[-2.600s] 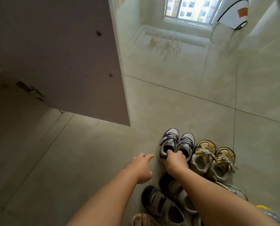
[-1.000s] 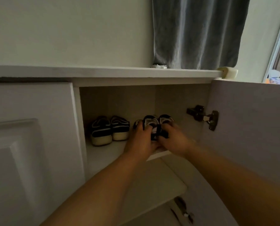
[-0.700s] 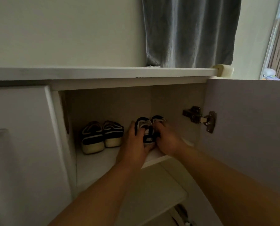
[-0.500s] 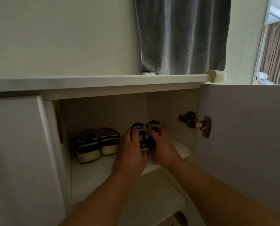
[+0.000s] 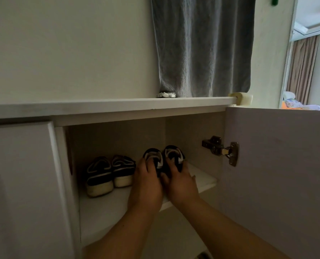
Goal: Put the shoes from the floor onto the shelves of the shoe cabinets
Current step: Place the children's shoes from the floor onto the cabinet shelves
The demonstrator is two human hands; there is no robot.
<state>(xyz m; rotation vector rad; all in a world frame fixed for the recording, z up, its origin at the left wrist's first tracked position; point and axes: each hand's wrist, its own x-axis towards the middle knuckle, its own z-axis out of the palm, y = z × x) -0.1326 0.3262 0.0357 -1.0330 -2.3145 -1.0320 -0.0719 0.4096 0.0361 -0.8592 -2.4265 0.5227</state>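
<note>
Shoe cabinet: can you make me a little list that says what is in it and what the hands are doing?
Cabinet door: open, swung to the right, metal hinge showing
Top shelf: holds two pairs of shoes
Left pair: dark shoes with pale soles, side by side, nobody touching them
Right pair: small dark and white sneakers, heels toward us
Left hand: fingers on the left sneaker
Right hand: fingers on the right sneaker
Lower shelf: no shoes seen on the visible part
Above cabinet: grey curtain hangs down

two pairs of shoes (image 5: 109, 174) side by side on shelf (image 5: 103, 208), in cabinet (image 5: 118, 106)
</note>
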